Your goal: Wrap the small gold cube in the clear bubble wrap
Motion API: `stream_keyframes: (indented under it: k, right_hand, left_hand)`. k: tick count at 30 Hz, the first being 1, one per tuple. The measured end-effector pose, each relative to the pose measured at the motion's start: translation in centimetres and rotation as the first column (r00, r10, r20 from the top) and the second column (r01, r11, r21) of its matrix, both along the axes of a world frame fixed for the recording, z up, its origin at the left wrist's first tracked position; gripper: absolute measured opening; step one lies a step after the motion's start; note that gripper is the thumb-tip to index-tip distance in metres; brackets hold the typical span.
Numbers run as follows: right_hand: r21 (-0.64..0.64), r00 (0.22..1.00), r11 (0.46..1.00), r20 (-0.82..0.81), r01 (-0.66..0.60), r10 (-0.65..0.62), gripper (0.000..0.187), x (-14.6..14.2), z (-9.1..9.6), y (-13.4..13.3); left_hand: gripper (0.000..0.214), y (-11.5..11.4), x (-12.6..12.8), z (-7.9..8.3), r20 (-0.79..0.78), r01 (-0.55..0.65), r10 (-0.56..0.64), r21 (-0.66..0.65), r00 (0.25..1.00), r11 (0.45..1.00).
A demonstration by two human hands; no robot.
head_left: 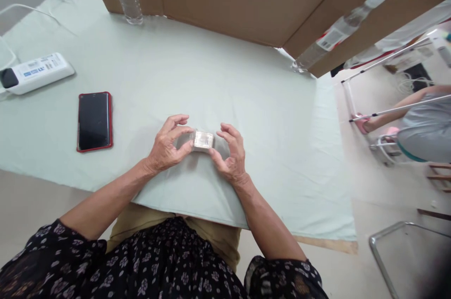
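A small rectangular box (203,139) with a pale, shiny top and see-through-looking sides sits near the front of the cloth-covered table (268,148). What it contains is too small to tell. At its left end, the thumb and index finger of my left hand (169,141) close on the edge, while the other fingers curve above. My right hand (230,152) is at the opposite end, its thumb at the lower right corner. The fingers of that hand are spread and bent, apart from the box.
A red-cased phone or tablet (94,121) lies on the left, with a white labelled device (38,73) and cables beyond. Brown cardboard panels (225,3) border the back, with a left bottle (128,0) and a tilted right bottle (334,35). A seated person (423,125) is at right.
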State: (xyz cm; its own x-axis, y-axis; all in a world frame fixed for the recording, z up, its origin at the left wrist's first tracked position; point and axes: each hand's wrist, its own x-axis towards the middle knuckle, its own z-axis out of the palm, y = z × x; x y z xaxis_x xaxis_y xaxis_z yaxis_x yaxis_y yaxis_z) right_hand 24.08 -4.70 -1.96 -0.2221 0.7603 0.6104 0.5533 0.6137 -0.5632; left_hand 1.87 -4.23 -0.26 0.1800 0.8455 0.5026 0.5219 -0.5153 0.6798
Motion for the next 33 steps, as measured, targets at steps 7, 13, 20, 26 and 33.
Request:
stream_keyframes:
  k: [7, 13, 20, 26, 33]
  right_hand:
    - [0.049, 0.958, 0.998, 0.285, -0.045, 0.029, 0.040, -0.53, -0.21, -0.02]
    - [0.005, 0.967, 0.999, 0.250, -0.041, 0.039, 0.034, -0.43, -0.42, 0.47]
    - [-0.039, 0.998, 0.999, 0.061, 0.028, -0.026, 0.036, 0.28, -0.32, 0.45]
    - [-0.059, 0.988, 0.998, 0.152, -0.031, 0.040, 0.042, 0.15, -0.28, 0.04]
    - [-0.016, 0.963, 0.995, 0.252, -0.098, 0.099, 0.031, -0.43, -0.19, 0.22]
  left_hand:
    - [0.019, -0.11, 0.41, -0.33, -0.020, 0.033, -0.034, -0.033, 0.999, 0.999]
    - [0.017, 0.09, 0.34, -0.67, -0.032, 0.027, -0.027, -0.015, 0.999, 1.000]
    - [0.012, 0.41, 0.01, -0.57, 0.012, 0.005, -0.005, 0.020, 1.000, 1.000]
    - [0.016, 0.28, 0.12, -0.54, -0.011, 0.015, -0.015, -0.001, 1.000, 1.000]
    - [0.020, 0.19, 0.16, -0.62, -0.045, 0.056, -0.057, -0.024, 0.997, 0.998]
